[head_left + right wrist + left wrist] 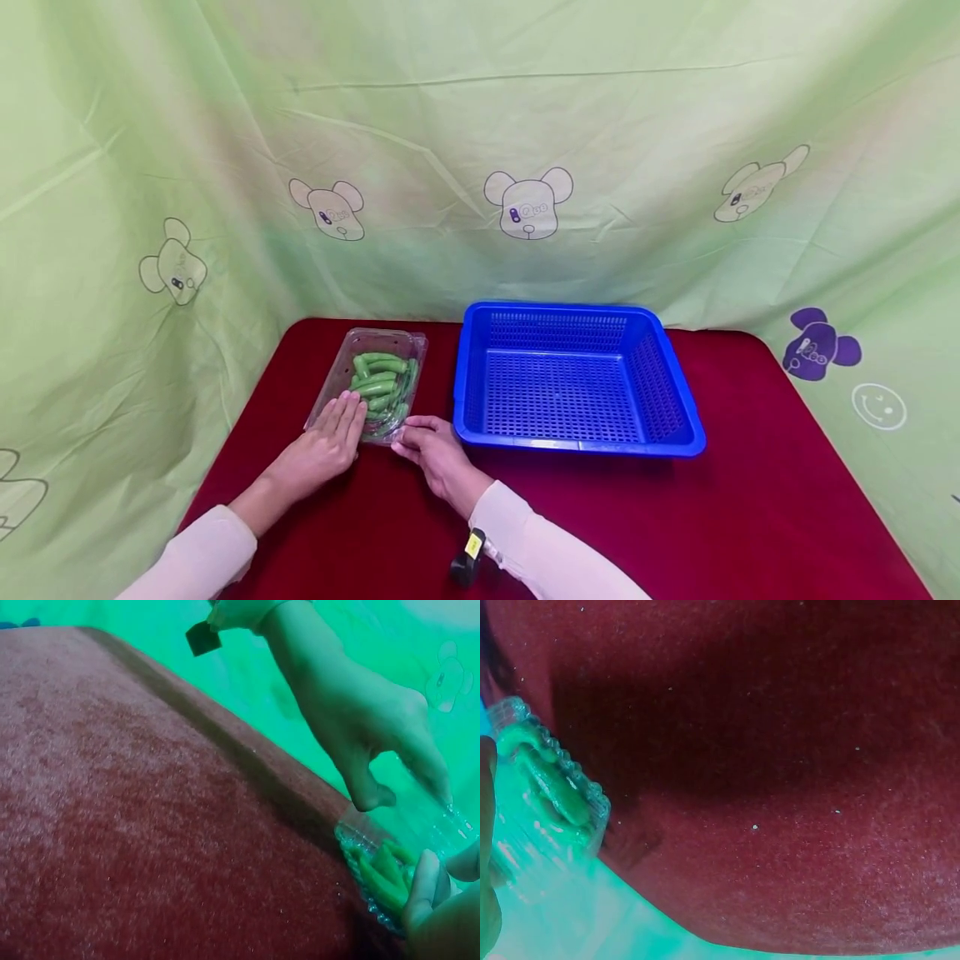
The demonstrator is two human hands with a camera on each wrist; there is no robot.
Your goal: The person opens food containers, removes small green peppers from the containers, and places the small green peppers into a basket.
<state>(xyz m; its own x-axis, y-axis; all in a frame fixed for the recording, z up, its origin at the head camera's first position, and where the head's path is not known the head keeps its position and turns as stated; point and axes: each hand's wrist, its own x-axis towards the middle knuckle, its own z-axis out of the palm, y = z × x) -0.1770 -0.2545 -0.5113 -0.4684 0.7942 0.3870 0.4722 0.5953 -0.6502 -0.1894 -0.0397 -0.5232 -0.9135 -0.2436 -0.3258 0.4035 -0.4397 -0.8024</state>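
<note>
A clear plastic clamshell box (382, 340) lies on the red cloth at the left, holding several long, curved green peppers (378, 388). My left hand (330, 437) rests on the box's near left side, its fingers extended together over the plastic. At the near right corner, my right hand (435, 454) pinches the box's edge between thumb and fingers. From the right wrist, the left hand (360, 712) arches over the box, thumb apart from the fingers, while the right hand's fingers (421, 889) grip the rim. In the left wrist view the box (592, 817) shows only partly.
A blue perforated plastic basket (577, 446) stands to the right of the box. The table's red cloth (600, 525) extends in front of both. Pale green curtains (420, 125) with printed bear heads hang behind and at both sides. A dark strap-on device (468, 558) hangs at the right wrist.
</note>
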